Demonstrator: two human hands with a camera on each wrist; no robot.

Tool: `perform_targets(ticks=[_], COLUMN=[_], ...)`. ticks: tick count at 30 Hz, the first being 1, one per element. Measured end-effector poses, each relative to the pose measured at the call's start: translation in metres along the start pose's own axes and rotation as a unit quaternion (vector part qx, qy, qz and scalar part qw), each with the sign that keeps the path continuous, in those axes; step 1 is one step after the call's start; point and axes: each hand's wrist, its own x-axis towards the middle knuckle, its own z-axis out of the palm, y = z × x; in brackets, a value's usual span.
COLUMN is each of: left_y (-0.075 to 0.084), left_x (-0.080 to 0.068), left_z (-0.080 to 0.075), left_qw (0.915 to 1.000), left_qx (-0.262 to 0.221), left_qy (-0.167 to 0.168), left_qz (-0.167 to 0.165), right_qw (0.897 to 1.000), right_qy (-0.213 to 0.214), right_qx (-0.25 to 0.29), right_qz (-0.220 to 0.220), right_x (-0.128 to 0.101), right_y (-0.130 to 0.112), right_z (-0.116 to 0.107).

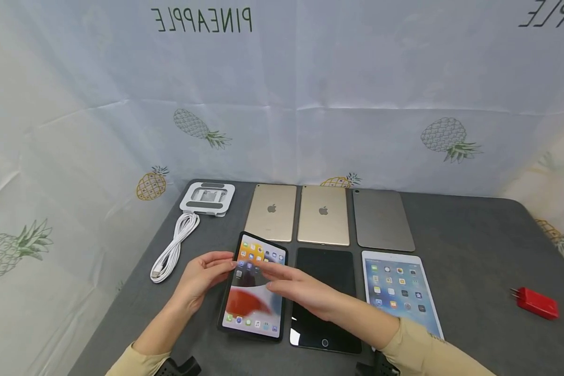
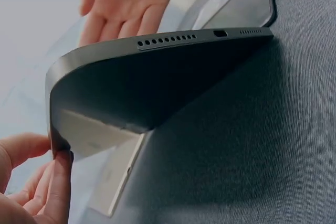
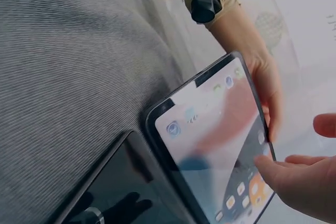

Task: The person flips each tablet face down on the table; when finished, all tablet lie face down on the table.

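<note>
A tablet with a lit home screen [image 1: 254, 313] is tipped up at its left side, its right edge low against the cloth. My left hand [image 1: 204, 277] pinches that raised left edge between thumb and fingers; the left wrist view shows the tablet's dark underside [image 2: 121, 87] and the fingers [image 2: 60, 182] at its edge. Over the screen hovers my right hand [image 1: 305, 292], fingers extended, palm toward the glass. In the right wrist view, fingertips [image 3: 268, 166] overlap the app icons on the screen [image 3: 210, 140].
A dark tablet [image 1: 326, 292] and a white lit tablet [image 1: 399, 287] lie to the right. Behind are two gold tablets [image 1: 270, 211] and a grey one [image 1: 385, 219]. A white stand [image 1: 207, 197] and coiled cable [image 1: 174, 250] lie left; a red charger [image 1: 538, 303] lies far right.
</note>
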Motion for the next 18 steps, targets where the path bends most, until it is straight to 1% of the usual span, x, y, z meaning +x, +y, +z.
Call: perform_targets(ticks=[5, 11, 15, 18], left_y=[0.003, 0.006, 0.011, 0.014], left_x=[-0.003, -0.005, -0.007, -0.010], left_z=[0.004, 0.009, 0.013, 0.018], left_qw=[0.9999, 0.9988, 0.9980, 0.9978], left_qx=[-0.016, -0.040, -0.045, -0.045], left_qy=[-0.005, -0.029, -0.041, -0.040], left_qz=[0.001, 0.004, 0.017, 0.027], right_qw=[1.000, 0.999, 0.999, 1.000], right_qy=[0.006, 0.012, 0.012, 0.015], right_qx=[-0.024, -0.042, -0.037, -0.028], right_qz=[0.006, 0.018, 0.010, 0.001], right_x=[0.005, 0.003, 0.001, -0.001], right_y=[-0.003, -0.002, -0.004, -0.006], right_z=[0.008, 0.010, 0.009, 0.009])
